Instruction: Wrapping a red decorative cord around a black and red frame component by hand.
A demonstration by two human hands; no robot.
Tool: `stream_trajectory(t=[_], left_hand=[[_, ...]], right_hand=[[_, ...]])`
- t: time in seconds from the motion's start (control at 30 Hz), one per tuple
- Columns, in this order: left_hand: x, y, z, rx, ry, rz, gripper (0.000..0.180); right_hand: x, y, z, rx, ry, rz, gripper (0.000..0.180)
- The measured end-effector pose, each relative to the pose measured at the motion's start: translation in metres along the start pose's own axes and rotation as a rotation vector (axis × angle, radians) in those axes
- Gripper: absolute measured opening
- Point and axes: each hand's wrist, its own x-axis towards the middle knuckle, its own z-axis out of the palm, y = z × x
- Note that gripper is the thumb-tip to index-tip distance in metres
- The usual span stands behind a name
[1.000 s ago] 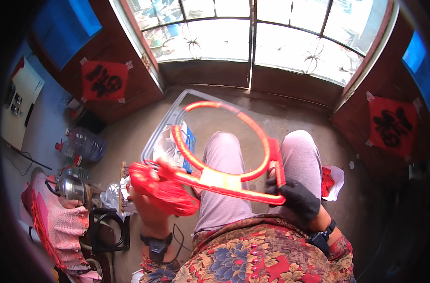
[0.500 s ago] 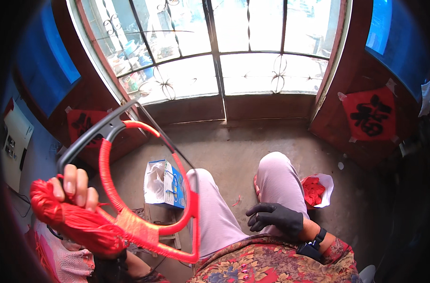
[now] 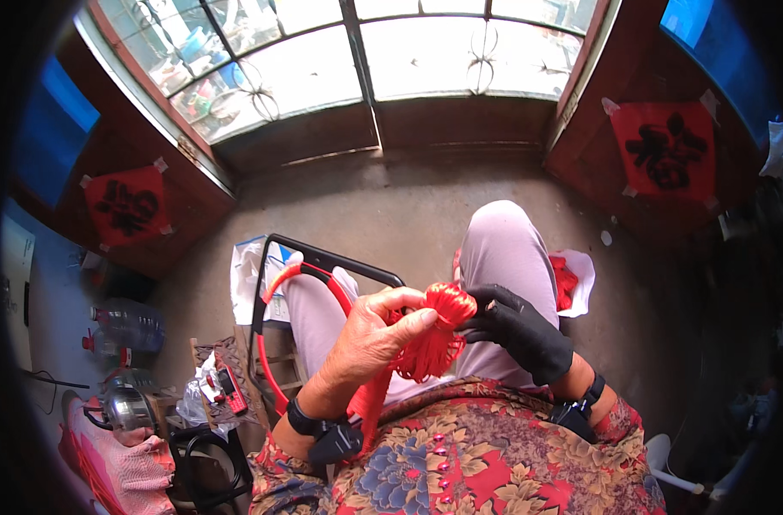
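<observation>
Evidently the red tassel (image 3: 433,339) is gripped over the lap between the bare left hand (image 3: 373,336) and the gloved right hand (image 3: 518,330), both closed on it. Left of the tassel, the red hoop (image 3: 282,330) is left untouched; binding seems unfinished.

Bunched red cord bundle (image 3: 433,330) over the lap

i have one view only, worn on the head and aimed steeply down over the lap (image 3: 494,257) toward the concrete floor (image 3: 409,206). it sits close above the hands; fisheye bends the window frame (image 3: 357,60) at top. no second view overlaps.
</observation>
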Motion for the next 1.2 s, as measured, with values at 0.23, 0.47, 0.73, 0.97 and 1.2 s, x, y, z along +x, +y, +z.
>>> stream_trajectory(t=[0.23, 0.47, 0.73, 0.97, 1.2], left_hand=[[0.017, -0.042, 0.016, 0.351, 0.187, 0.156, 0.029], [0.012, -0.060, 0.022, 0.318, 0.431, 0.200, 0.047], [-0.004, -0.061, 0.003, 0.651, 0.731, 0.588, 0.032], [-0.030, -0.072, -0.001, 0.160, 0.670, 0.371, 0.026], [-0.031, -0.081, -0.011, 0.559, 0.758, 0.442, 0.033]], right_hand=[[0.003, 0.011, 0.020, -0.126, 0.029, -0.111, 0.056], [0.022, 0.040, 0.011, -0.493, -0.035, -0.253, 0.036], [0.022, 0.038, -0.029, 0.700, 0.107, -0.188, 0.036], [-0.024, -0.017, -0.038, 0.471, 0.137, -0.516, 0.035], [-0.056, -0.022, -0.045, -1.116, 0.745, -0.665, 0.048]])
